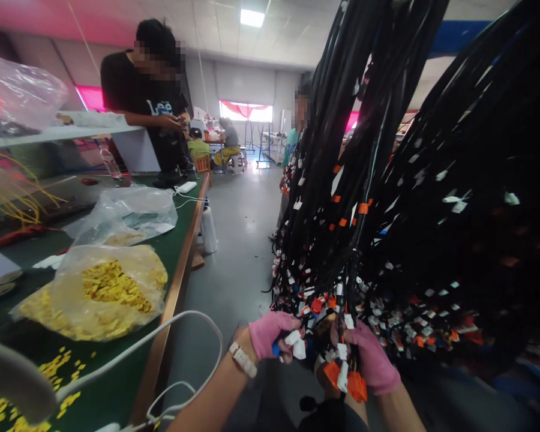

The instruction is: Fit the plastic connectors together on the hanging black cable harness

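Black cables [337, 138] look like smooth plastic, pink gloves [268, 331] matt cloth, the bag [69, 276] glossy plastic, the floor [238, 264] shiny.

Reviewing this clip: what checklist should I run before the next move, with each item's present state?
1. Left hand closed on white tags: ok.
2. Right hand gripping the cables, orange tags hanging below: ok.
3. Pink gloves on both hands: ok.
4. Cables free of tangles: cannot tell; they hang in dense, overlapping bunches.
5. Yellow pieces all inside the bag: not ok; some lie loose on the green table.
6. White cord kept within the table edge: not ok; it loops out past it, near the left forearm.
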{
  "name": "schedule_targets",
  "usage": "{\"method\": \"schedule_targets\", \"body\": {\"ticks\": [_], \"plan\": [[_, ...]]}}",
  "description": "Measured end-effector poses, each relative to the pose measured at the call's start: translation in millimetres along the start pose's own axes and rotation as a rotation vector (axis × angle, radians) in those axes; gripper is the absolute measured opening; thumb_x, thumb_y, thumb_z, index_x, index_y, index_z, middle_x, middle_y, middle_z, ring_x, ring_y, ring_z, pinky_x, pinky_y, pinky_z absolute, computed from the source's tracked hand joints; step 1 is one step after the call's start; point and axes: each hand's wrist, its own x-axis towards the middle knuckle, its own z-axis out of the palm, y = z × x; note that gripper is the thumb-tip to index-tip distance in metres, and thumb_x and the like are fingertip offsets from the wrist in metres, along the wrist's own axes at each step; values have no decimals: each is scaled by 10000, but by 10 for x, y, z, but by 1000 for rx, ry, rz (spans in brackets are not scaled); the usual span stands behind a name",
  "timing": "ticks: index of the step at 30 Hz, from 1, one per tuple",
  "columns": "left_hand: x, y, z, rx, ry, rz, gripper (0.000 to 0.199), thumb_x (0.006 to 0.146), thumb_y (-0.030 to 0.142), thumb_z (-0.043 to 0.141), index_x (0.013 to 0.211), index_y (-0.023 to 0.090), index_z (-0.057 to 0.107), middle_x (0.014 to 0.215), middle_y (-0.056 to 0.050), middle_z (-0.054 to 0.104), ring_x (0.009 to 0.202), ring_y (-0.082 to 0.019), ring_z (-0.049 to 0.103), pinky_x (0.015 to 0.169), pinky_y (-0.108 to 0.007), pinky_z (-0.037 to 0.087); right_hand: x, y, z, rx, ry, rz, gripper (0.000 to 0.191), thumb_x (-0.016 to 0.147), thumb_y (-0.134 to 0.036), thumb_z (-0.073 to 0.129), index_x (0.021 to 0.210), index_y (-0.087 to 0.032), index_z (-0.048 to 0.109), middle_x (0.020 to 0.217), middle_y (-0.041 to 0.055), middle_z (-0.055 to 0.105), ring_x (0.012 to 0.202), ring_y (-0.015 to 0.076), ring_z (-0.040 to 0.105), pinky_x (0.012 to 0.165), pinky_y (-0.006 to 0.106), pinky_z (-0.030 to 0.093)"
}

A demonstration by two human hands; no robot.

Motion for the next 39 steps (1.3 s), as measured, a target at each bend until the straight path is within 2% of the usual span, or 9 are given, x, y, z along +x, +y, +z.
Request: {"method": "schedule_targets", "body": {"ticks": [2,5,8,13,19,26,29,34,39], "plan": [[7,-13,33,-82,-38,-54,294,706,415,605,617,158,493,398,48,374,322,-54,214,352,-197,248,-2,-6,-1,7,1,1,47,623,-191,593,630,-170,634,524,-19,557,436,110,463,450,237,395],[4,-8,94,-199,-62,-95,262,767,350,535,602,162,455,390,58,321,335,-49,183,372,-181,238,-7,0,-8,11,12,-1,63,626,-202,591,646,-170,641,534,-17,560,446,112,462,451,237,397],[14,-30,163,-268,-28,-74,205,783,325,531,672,156,498,437,45,402,350,-63,289,407,-197,326,-2,15,-16,-9,-6,-16,64,628,-198,580,620,-163,633,520,-22,536,452,107,449,446,230,386],[88,-156,188,-209,105,97,215,703,287,684,771,109,586,653,-34,604,517,-137,551,466,-247,429,-10,30,-25,26,-9,14,63,628,-181,559,622,-171,621,506,-33,513,440,101,436,445,230,380],[147,-232,156,-329,87,85,289,653,319,738,776,140,547,693,-33,610,569,-140,559,565,-299,472,-55,58,-30,55,-17,3,65,641,-188,553,629,-167,614,506,-32,503,440,93,413,439,225,362],[154,-206,163,-405,95,189,294,667,311,713,879,153,584,682,5,555,577,-109,513,582,-264,456,-27,156,-4,176,-64,4,113,652,-163,535,730,-169,617,552,-25,536,442,98,411,434,236,353],[110,-173,160,-384,97,207,243,659,268,714,846,156,606,721,-9,576,609,-121,527,644,-290,477,-13,184,-8,246,-85,21,148,646,-154,548,777,-173,613,565,-25,535,455,97,399,433,231,333],[60,-186,211,-289,122,231,193,612,112,750,761,151,633,727,-37,612,738,-157,590,716,-245,463,-23,190,-32,299,-138,28,120,644,-147,574,757,-177,598,531,-40,495,447,91,370,428,222,306],[111,-250,273,-125,195,246,281,584,195,799,796,144,623,673,-2,581,618,-122,566,642,-240,444,-43,186,-38,305,-146,23,77,641,-141,569,705,-183,579,525,-39,487,446,96,370,428,226,319]]}}
